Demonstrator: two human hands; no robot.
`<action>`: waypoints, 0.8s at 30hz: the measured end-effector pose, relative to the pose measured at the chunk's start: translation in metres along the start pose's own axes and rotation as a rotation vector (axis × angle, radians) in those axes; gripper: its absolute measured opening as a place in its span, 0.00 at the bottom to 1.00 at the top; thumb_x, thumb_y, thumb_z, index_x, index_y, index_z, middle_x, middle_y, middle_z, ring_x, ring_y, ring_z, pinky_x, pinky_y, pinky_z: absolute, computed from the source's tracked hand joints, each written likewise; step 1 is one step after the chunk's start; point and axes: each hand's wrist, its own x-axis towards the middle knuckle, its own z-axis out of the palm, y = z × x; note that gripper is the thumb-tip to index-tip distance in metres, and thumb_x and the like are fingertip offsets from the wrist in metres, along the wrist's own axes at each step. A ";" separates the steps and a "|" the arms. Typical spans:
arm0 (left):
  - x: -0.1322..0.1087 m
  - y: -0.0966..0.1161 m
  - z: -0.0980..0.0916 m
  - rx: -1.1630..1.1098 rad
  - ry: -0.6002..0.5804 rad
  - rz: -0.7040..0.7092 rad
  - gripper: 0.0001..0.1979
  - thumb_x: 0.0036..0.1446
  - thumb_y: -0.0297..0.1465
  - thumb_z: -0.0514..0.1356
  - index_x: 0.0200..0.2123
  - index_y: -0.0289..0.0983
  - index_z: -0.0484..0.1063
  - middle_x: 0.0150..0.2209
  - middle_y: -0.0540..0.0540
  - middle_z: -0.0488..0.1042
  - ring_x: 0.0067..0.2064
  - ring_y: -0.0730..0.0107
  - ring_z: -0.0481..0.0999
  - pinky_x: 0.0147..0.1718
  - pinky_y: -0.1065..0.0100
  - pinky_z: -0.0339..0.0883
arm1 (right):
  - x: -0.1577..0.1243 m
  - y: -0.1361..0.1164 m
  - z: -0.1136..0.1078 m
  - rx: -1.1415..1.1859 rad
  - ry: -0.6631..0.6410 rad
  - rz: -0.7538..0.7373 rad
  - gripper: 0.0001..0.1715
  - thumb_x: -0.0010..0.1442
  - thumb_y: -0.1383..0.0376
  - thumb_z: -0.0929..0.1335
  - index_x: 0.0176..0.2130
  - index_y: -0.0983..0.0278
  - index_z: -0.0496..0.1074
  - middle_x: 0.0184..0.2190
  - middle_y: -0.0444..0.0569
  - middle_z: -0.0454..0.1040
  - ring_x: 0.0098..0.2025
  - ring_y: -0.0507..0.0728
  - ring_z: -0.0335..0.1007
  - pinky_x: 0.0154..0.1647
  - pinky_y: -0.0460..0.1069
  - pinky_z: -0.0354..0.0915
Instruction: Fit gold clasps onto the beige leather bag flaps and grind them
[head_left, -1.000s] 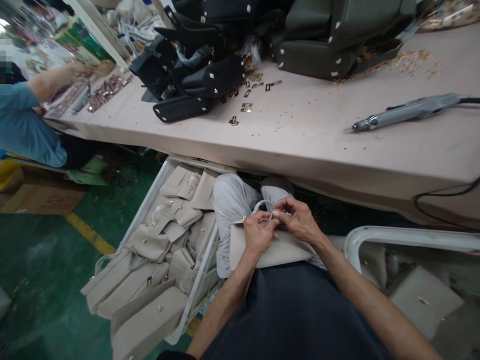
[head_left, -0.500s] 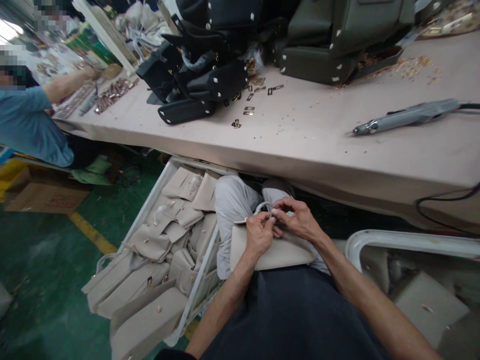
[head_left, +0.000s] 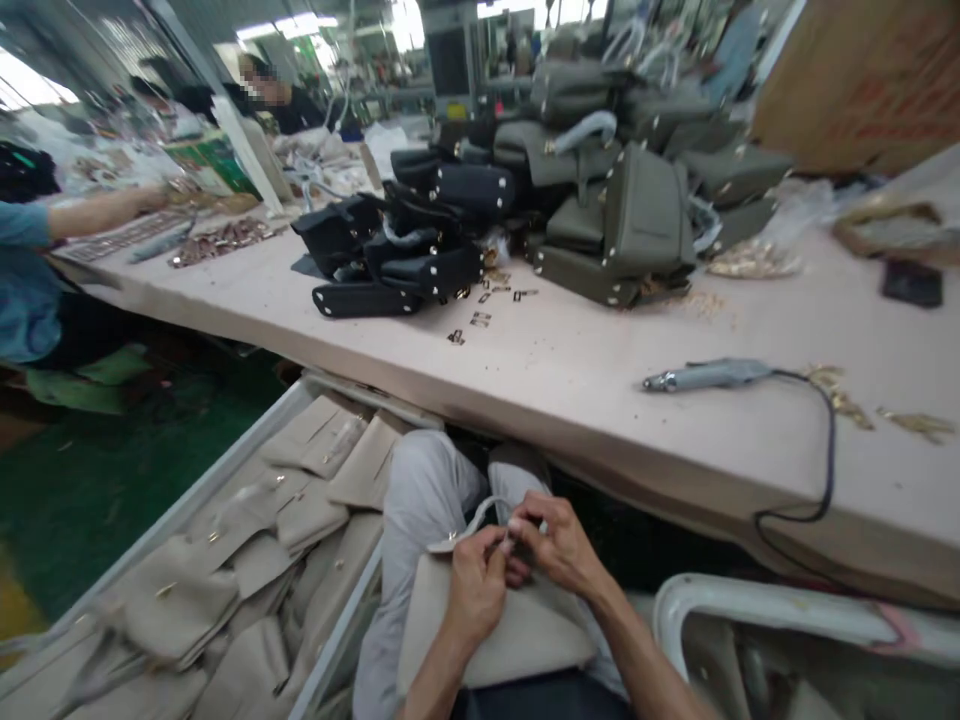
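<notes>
1. Location: the bag (head_left: 529, 640) is being supported on the lap of a seated person, below the front edge of the table (head_left: 592, 440). Its handle (head_left: 484, 512) is being held up on the side toward the knees (head_left: 431, 490).
2. Left hand (head_left: 480, 575): the bag is being grasped near the handle, thumb and bent fingers being pressed together.
3. Right hand (head_left: 559, 545): the same spot is being pinched from the opposite side, the fingertips being placed just beside those of the left.
4. Not verified: the small part between the fingertips is being hidden by the fingers; whether a strap end or a wrapping is being gripped cannot be told.
5. Step in hand, as judged: fine fingertip work is being carried out where the handle is being joined to the bag. No tool is being used; the screwdriver (head_left: 709, 376) is being left on the table.
6. Next move, as judged: a steady left grip and a small, precise action of the right fingertips are being called for, without the handle being strained or the pale surface being marked.
7. Surroundings: pale bags (head_left: 176, 600) are being held in the left crate (head_left: 187, 497), and a right crate (head_left: 780, 603) is being kept near the right forearm. Dark bags (head_left: 420, 250), olive bags (head_left: 649, 230) and loose fittings (head_left: 481, 320) are being kept on the table.
8. A co-worker's arm (head_left: 101, 211) is being extended over the table, well apart.
</notes>
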 end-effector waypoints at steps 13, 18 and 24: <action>0.011 -0.035 -0.002 -0.213 0.072 0.047 0.26 0.61 0.50 0.64 0.45 0.31 0.79 0.31 0.40 0.81 0.22 0.67 0.80 0.20 0.73 0.71 | 0.048 -0.031 -0.005 -0.156 -0.083 0.134 0.14 0.62 0.57 0.71 0.30 0.64 0.76 0.26 0.46 0.74 0.30 0.55 0.68 0.32 0.50 0.60; 0.012 -0.037 0.000 -0.243 0.057 0.070 0.21 0.64 0.45 0.62 0.42 0.31 0.79 0.33 0.39 0.82 0.23 0.69 0.81 0.20 0.76 0.69 | 0.129 -0.060 -0.018 -0.269 0.128 -0.041 0.17 0.64 0.52 0.70 0.36 0.63 0.77 0.31 0.48 0.78 0.34 0.57 0.72 0.38 0.52 0.66; 0.015 -0.043 -0.004 -0.254 0.034 0.087 0.14 0.63 0.38 0.60 0.40 0.32 0.79 0.35 0.39 0.82 0.20 0.71 0.79 0.16 0.77 0.63 | 0.267 -0.059 -0.009 -0.560 0.175 -0.362 0.18 0.62 0.55 0.71 0.46 0.63 0.79 0.40 0.52 0.77 0.42 0.60 0.72 0.50 0.55 0.68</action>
